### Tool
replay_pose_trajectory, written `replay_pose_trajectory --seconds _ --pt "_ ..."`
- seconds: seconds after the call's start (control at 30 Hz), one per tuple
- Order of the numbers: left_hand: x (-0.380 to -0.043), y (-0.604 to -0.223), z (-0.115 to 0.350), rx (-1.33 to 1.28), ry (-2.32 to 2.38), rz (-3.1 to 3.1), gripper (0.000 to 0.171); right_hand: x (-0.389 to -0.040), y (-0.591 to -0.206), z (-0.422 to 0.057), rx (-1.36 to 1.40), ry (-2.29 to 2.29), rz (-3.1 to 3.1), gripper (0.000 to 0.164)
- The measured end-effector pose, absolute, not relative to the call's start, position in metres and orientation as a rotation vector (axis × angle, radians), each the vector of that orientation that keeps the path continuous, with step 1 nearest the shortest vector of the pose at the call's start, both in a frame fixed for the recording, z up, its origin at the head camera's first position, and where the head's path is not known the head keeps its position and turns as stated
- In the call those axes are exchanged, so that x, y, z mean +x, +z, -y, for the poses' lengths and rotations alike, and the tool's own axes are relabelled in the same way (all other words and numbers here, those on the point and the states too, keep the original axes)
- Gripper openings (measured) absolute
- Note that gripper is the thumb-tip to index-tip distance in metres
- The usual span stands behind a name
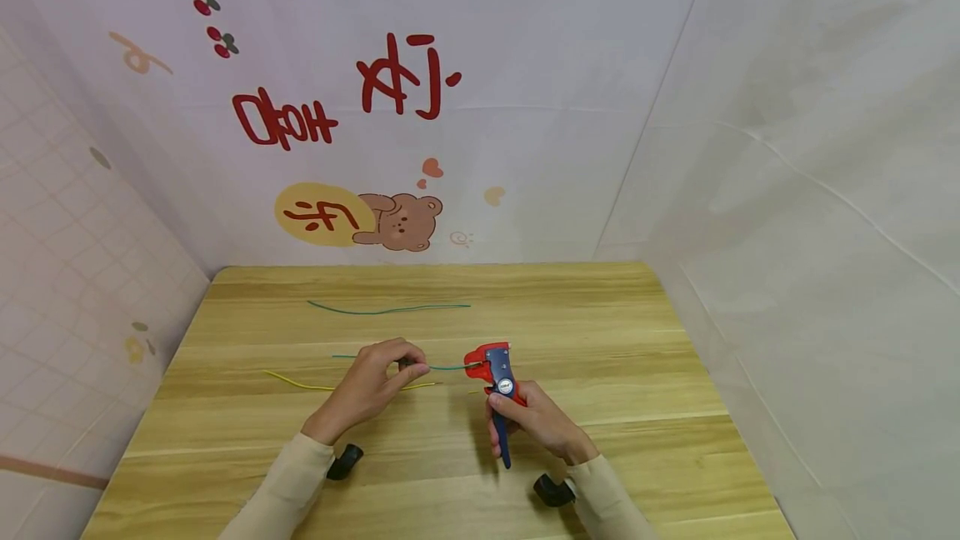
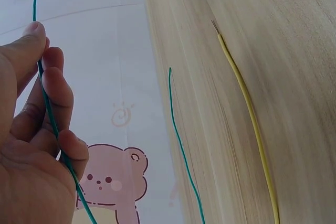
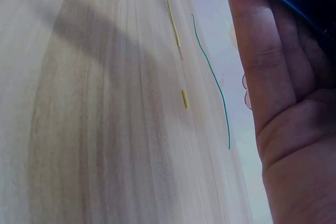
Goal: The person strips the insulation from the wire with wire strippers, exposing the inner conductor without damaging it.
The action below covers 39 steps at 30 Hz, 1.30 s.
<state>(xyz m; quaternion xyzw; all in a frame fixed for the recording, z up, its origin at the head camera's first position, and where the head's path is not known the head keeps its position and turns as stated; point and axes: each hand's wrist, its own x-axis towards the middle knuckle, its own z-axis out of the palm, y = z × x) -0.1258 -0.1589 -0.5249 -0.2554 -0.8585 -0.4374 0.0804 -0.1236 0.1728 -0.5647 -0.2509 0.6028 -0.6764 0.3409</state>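
My left hand pinches a green wire between thumb and fingers, and the wire's tail runs back across the palm in the left wrist view. The wire's right end reaches into the red head of a wire stripper. My right hand grips the stripper by its dark blue handles, its red jaws facing left toward the wire. Below my left hand lies a yellow wire with bare strands at one end. A short cut piece of yellow insulation rests on the table near that bare end.
A second green wire lies toward the back of the wood-grain table. The back wall with printed characters and a bear rises behind the table's far edge. Pale walls stand on both sides. A black band device sits at each wrist.
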Motion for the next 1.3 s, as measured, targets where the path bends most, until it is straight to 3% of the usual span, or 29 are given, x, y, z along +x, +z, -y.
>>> replay_pose_trajectory --seconds 0.17,0.7,1.3 --pt "-0.1258 -0.5247 0.1589 -0.755 -1.303 2.574 0.009 -0.1242 -0.5659 -0.1732 -0.631 -1.759 -1.574 0.058" --pt "-0.1255 -0.5211 0.1578 -0.77 -1.298 2.57 0.002 -0.1245 -0.5655 -0.1727 -0.639 -1.765 -1.577 0.057" --pt "-0.1252 -0.5191 0.1578 -0.77 -1.302 2.578 0.008 -0.125 -0.5662 -0.1709 -0.649 -1.765 -1.591 0.055"
